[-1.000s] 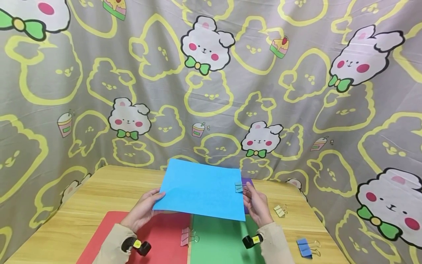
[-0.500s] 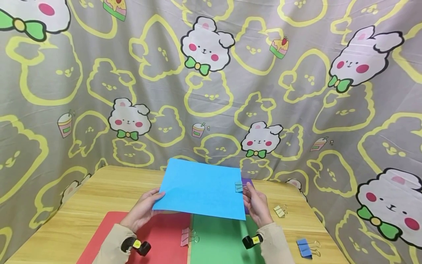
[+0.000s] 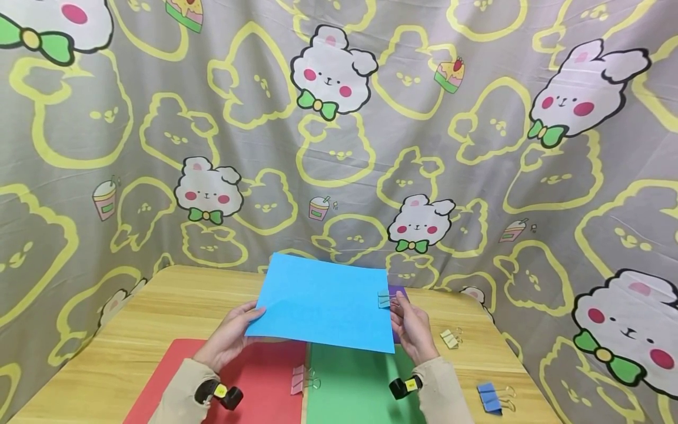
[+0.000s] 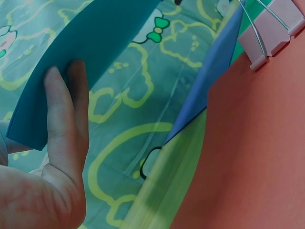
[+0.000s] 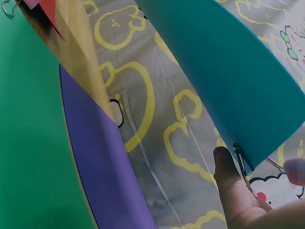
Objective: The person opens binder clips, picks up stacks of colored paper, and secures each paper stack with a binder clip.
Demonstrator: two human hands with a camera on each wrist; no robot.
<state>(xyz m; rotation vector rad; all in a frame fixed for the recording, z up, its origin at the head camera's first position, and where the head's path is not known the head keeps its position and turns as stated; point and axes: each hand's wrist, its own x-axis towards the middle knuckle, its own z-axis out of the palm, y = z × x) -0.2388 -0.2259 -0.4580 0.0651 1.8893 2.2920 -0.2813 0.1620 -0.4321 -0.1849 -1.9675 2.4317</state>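
Pinching teal binder clip (image 3: 384,299) with nearer right hand (image 3: 415,331); gripping blue sheet (image 3: 322,303), lengthwise between, by opposite edge with left hand (image 3: 229,337).

Yellow labels (image 3: 220,391) on both black wrist cameras (image 3: 232,399), marks on them too small to read

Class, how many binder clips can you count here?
4: a teal clip on the blue sheet, a pink clip on the red sheet, a yellow clip and a blue clip on the table. Others may be hidden.
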